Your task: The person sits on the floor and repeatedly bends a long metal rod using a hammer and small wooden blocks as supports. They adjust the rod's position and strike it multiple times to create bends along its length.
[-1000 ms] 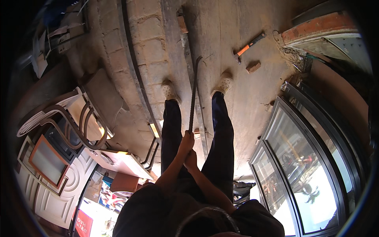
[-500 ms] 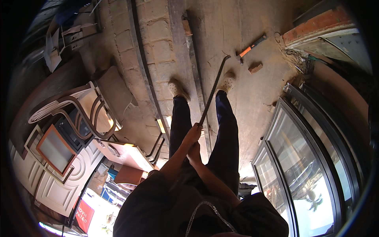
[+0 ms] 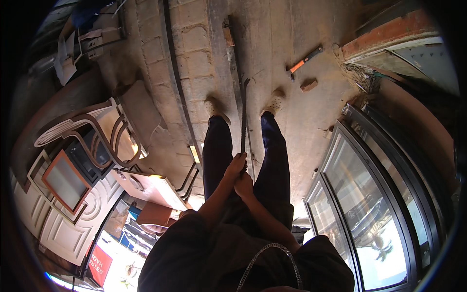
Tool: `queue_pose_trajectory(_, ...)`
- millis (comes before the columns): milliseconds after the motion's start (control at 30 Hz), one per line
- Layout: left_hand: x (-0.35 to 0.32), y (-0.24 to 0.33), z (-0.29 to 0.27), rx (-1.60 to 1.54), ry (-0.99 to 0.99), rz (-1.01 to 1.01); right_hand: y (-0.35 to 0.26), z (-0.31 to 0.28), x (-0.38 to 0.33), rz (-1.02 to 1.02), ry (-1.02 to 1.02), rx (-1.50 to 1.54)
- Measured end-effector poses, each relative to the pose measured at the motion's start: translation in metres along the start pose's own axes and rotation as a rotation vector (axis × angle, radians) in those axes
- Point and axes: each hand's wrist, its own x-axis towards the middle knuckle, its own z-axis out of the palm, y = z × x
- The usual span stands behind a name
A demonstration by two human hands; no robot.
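A long dark crowbar [image 3: 243, 114] with a forked end points away from me between my feet. My left hand [image 3: 236, 164] is wrapped around it, farther up the bar. Close behind, nearer my body, my right hand [image 3: 244, 186] is closed round its near end. The forked tip lies over the edge of a long dark beam [image 3: 232, 63] on the floor; whether it touches cannot be made out. A light wooden piece [image 3: 228, 37] sits on that beam's far part.
An orange-and-black hammer [image 3: 304, 59] and a small brown block [image 3: 308, 85] lie ahead to the right. A second dark strip [image 3: 173, 73] runs along the floor at left. Dark-framed glass panels [image 3: 365, 194] lean at right; a white panelled door [image 3: 80, 228] and metal frames stand left.
The crowbar's forked end has swung left, from near my right foot to the beam's edge, and the bar now points nearly straight ahead. Both hands have kept their grip.
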Motion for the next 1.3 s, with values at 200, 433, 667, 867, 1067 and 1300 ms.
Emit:
queue_pose_trajectory(200, 0.022, 0.042, 0.045, -0.363, -0.247, -0.035, -0.051, -0.069, 0.018, 0.019, 0.119, -0.237)
queue_pose_trajectory(433, 0.055, 0.177, 0.069, 0.008, -0.136, 0.292, -0.131, -0.127, 0.097, -0.071, 0.245, -0.742)
queue_pose_trajectory(667, 0.099, 0.302, 0.032, 0.097, -0.287, 0.358, -0.280, -0.136, 0.142, 0.027, 0.169, -1.104)
queue_pose_trajectory(867, 0.103, 0.350, 0.016, 0.070, -0.267, 0.387, -0.329, -0.138, 0.162, 0.018, 0.136, -1.167)
queue_pose_trajectory(1067, 0.099, 0.380, 0.024, -0.010, -0.384, 0.322, -0.363, -0.166, 0.163, -0.073, 0.098, -1.179)
queue_pose_trajectory(1300, 0.119, 0.373, 0.067, 0.004, -0.299, 0.340, -0.357, -0.213, 0.186, -0.143, 0.023, -1.206)
